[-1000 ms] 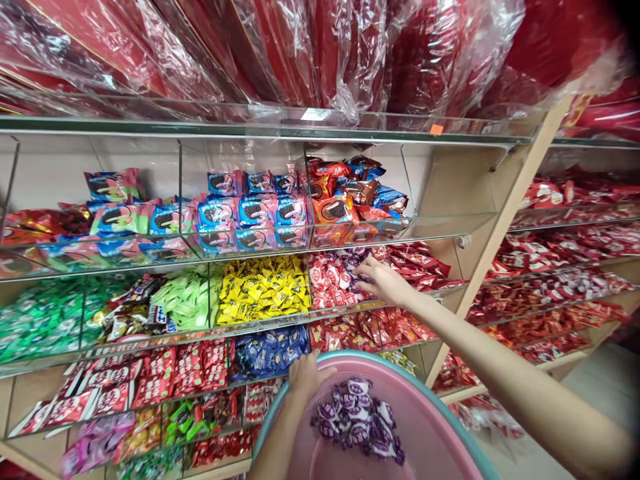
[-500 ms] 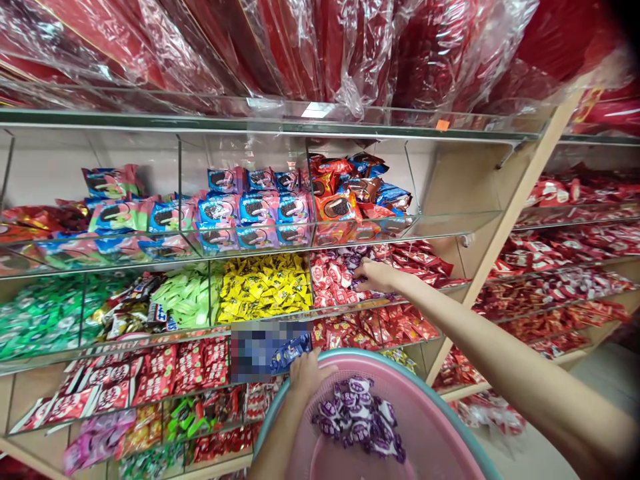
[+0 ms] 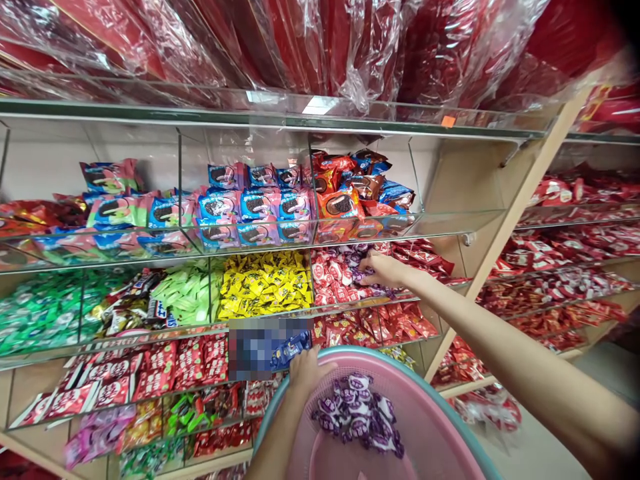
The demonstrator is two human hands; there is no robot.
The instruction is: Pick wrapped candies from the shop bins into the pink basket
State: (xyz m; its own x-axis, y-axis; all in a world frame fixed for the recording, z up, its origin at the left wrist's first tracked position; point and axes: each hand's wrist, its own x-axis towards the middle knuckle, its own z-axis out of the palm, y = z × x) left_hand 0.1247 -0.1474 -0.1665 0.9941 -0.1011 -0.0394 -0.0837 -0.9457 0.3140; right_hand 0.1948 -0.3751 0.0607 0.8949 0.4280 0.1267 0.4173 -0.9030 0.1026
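Note:
My left hand [image 3: 306,370] is closed over the far rim of a pink plastic basket [image 3: 425,413] with mesh sides, nested in a teal basin [image 3: 473,440]. Inside lies a heap of purple-and-white wrapped candies [image 3: 359,413]. Up on the shelf, my right hand [image 3: 383,269] reaches into a compartment, fingers curled down on purple-wrapped candies [image 3: 356,268]; how many it grasps is hidden. Red-and-white wrapped candies [image 3: 330,273] lie just left of those fingers, and red packets [image 3: 425,257] are on their right.
Glass dividers and shelf edges frame the compartments. Yellow candies [image 3: 267,283] and green ones [image 3: 40,310] share this shelf. Cookie packets [image 3: 260,207] sit one shelf above. A wooden upright [image 3: 525,193] stands at right, with more candy shelves beyond. Plastic-wrapped red goods [image 3: 300,47] fill the top.
My right hand has shifted slightly right within the purple candies, its fingers more curled. My left hand stays on the rim, and the candies in the basket look the same.

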